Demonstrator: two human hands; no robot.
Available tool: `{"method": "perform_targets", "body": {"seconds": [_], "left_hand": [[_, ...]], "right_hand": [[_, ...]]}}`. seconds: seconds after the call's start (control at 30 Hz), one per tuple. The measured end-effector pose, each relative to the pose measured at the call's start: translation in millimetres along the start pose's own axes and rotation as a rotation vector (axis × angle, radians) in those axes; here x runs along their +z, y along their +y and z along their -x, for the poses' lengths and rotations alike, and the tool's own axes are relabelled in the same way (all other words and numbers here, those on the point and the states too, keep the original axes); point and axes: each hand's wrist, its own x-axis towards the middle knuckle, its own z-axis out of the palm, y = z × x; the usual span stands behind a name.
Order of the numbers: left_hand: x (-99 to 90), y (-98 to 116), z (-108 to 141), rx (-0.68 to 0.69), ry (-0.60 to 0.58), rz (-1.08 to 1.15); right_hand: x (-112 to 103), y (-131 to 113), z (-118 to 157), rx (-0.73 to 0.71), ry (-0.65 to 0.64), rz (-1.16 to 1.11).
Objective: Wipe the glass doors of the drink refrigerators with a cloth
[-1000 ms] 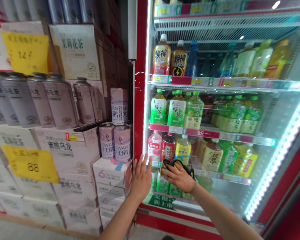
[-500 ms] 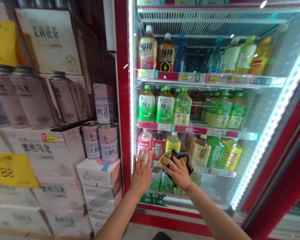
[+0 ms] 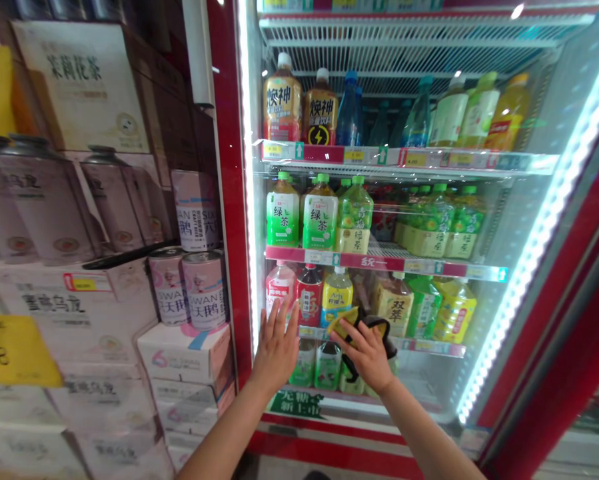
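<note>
A cooler with a red frame (image 3: 230, 200) and a glass front stands ahead. My left hand (image 3: 277, 347) lies flat near the glass at lower left, fingers spread upward, holding nothing. To its right, my right hand (image 3: 369, 357) presses a yellow and dark cloth (image 3: 346, 323) against the glass, its fingers over the cloth. Behind the hands, a pink bottle (image 3: 280, 283), a red-labelled bottle (image 3: 310, 293) and a yellow-labelled bottle (image 3: 338, 293) stand on a low shelf. Green tea bottles (image 3: 320, 217) fill the shelf above.
On the left, pink cans (image 3: 204, 287) sit on stacked white boxes (image 3: 179, 353), beside larger tins (image 3: 49, 200) and cartons with yellow price signs (image 3: 16, 350). A bright light strip (image 3: 539, 233) runs down the cooler's right side.
My right hand and the cloth have shifted slightly right across the glass. The view has moved a little, so the cooler and boxes appear further left. My left hand remains flat.
</note>
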Motion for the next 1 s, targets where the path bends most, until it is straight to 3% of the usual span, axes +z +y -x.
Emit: {"method": "perform_targets", "body": {"seconds": [0.07,0.13,0.23,0.3,0.4,0.5,0.57,0.63,0.73,0.8,0.87,1.0], "left_hand": [[-0.3,3.3,-1.6,0.024,-0.011,0.011],[0.0,9.1,-7.8,0.039,-0.014,0.039],[2.9,20.7,-19.8,0.056,0.008,0.074],[5.7,28.3,-24.9,0.071,0.023,0.084],[9.1,37.6,-25.6,0.086,0.034,0.094],[11.8,45.6,-24.5,0.110,0.032,0.101],[13.9,51.8,-27.0,0.137,0.034,0.112],[16.3,58.8,-32.7,0.158,0.034,0.125],[19.5,68.9,-41.9,0.175,0.030,0.138],[20.9,74.0,-44.6,0.187,0.034,0.146],[22.1,78.2,-44.0,0.200,0.038,0.156],[26.1,89.7,-43.6,0.255,0.029,0.183]], "right_hand": [[-4.3,3.6,-2.7,-0.153,-0.092,-0.041],[-12.3,21.4,-22.3,-0.178,-0.100,-0.034],[-24.8,58.9,-44.3,0.042,0.027,0.043],[-29.3,72.9,-34.8,0.203,0.149,0.081],[-26.0,62.3,5.2,0.305,0.236,0.085],[-18.5,37.5,28.2,0.244,0.109,0.077],[-18.3,36.1,18.9,0.131,-0.001,0.069],[-23.4,53.6,-1.6,0.084,-0.024,0.064],[-35.6,96.1,-17.3,0.248,0.163,0.071],[-41.0,113.2,-3.5,0.386,0.315,0.069],[-40.8,111.1,23.9,0.472,0.375,0.068],[-32.6,82.5,60.2,0.463,0.259,0.051]]}}
